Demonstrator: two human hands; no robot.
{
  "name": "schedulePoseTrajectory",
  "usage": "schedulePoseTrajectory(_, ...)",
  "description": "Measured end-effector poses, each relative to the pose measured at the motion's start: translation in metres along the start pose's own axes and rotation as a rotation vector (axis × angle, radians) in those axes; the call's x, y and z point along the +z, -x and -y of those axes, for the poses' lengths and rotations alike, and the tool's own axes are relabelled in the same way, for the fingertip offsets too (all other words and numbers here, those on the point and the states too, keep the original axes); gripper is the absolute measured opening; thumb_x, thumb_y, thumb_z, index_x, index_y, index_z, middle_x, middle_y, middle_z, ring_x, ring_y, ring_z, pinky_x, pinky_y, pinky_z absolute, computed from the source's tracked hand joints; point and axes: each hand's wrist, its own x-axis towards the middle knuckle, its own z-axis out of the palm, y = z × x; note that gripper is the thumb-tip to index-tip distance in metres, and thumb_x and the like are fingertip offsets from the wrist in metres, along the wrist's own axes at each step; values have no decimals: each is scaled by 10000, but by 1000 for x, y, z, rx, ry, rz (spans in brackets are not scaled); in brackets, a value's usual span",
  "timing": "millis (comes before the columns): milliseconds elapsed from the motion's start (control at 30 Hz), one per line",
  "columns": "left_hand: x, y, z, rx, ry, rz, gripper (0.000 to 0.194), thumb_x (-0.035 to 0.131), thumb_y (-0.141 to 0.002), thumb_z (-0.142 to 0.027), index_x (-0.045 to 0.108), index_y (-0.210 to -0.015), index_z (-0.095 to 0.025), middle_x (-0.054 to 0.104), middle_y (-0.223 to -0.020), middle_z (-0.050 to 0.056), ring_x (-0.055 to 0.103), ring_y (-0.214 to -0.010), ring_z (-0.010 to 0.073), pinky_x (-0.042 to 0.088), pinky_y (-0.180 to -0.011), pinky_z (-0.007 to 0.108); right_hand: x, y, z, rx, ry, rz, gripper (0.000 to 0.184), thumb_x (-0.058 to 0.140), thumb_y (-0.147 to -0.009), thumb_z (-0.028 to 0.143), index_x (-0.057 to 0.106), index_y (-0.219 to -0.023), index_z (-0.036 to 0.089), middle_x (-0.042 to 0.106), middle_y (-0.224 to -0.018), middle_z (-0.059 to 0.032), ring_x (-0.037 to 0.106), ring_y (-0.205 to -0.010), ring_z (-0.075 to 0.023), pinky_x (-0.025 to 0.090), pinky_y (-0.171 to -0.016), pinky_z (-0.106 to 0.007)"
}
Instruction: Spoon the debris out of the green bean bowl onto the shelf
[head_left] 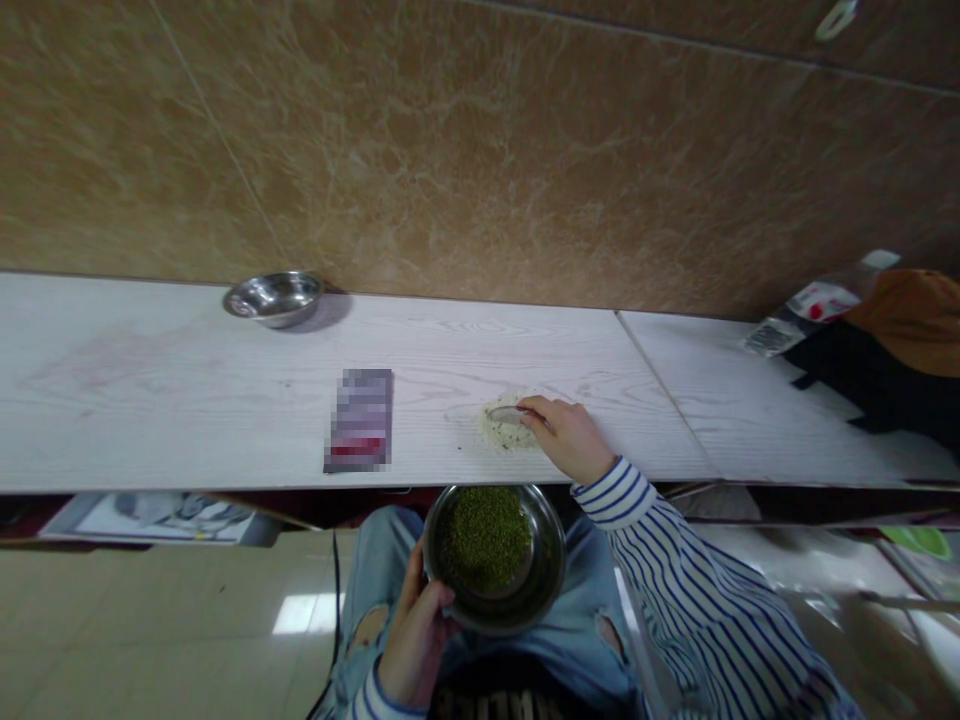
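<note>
My left hand [421,625] grips the near left rim of a steel bowl [550,560], thumb over the edge, just below the counter's front edge and above my lap. Small green beans [486,535], like mung beans, fill part of the bowl. On the counter, my right hand [566,430] is closed, fingertips pinching a small greyish oval tool that looks like a spoon [506,414]. It lies over a patch of pale grains [510,436] with a few dark specks. Too little of the tool shows to tell its exact kind.
A second steel bowl [275,298] stands near the wall at the left. A blurred flat rectangular object [360,420] lies left of the grains. At the right are a plastic bottle [817,305] and dark and brown cloth [911,335]. An open drawer [161,518] projects below the counter [187,410].
</note>
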Motion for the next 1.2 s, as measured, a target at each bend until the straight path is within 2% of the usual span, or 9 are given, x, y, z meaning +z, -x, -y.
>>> schedulePoseTrajectory(300,-2,0,1,-11,9,13,808,604,-557,-163,450,-1345,-255,643,-1070,35,575,-726,163,465,-560,270,1,12,6,-61,8,42,244,433,-953,287,606,-1123,262,705,-1034,-29,626,-951,-189,425,-865,-342)
schedulePoseTrajectory(533,3,4,-1,-1,19,15,763,573,-595,-136,443,-1339,-241,633,-1023,26,565,-732,168,462,-541,280,-8,24,-2,-55,-3,-50,234,443,-949,307,618,-1095,256,708,-1015,-36,627,-916,-196,436,-833,-349)
schedulePoseTrajectory(667,1,2,2,-15,20,8,755,575,-596,-139,456,-1332,-256,635,-1042,22,559,-726,158,463,-569,282,-12,37,-6,-60,-5,-54,237,432,-951,301,623,-1078,244,709,-1013,-48,629,-916,-200,435,-828,-356)
schedulePoseTrajectory(800,0,0,3,-21,13,6,787,563,-588,-126,451,-1352,-281,622,-1093,20,544,-725,147,475,-595,283,-9,48,-4,-39,-30,-76,238,440,-940,286,609,-1099,231,707,-1038,-58,636,-927,-201,450,-834,-362)
schedulePoseTrajectory(1000,0,0,0,-14,7,14,881,558,-589,-123,356,-1431,-288,626,-1081,23,546,-699,151,484,-563,279,-1,63,9,-55,-48,-107,231,469,-922,274,623,-1087,226,720,-982,-62,652,-869,-202,469,-814,-357)
schedulePoseTrajectory(1200,-1,0,1,-2,32,20,845,569,-585,-121,406,-1399,-277,644,-1019,15,548,-687,144,464,-540,249,6,67,18,-95,-12,-38,229,467,-926,242,618,-1094,201,721,-930,-61,650,-849,-204,459,-792,-361)
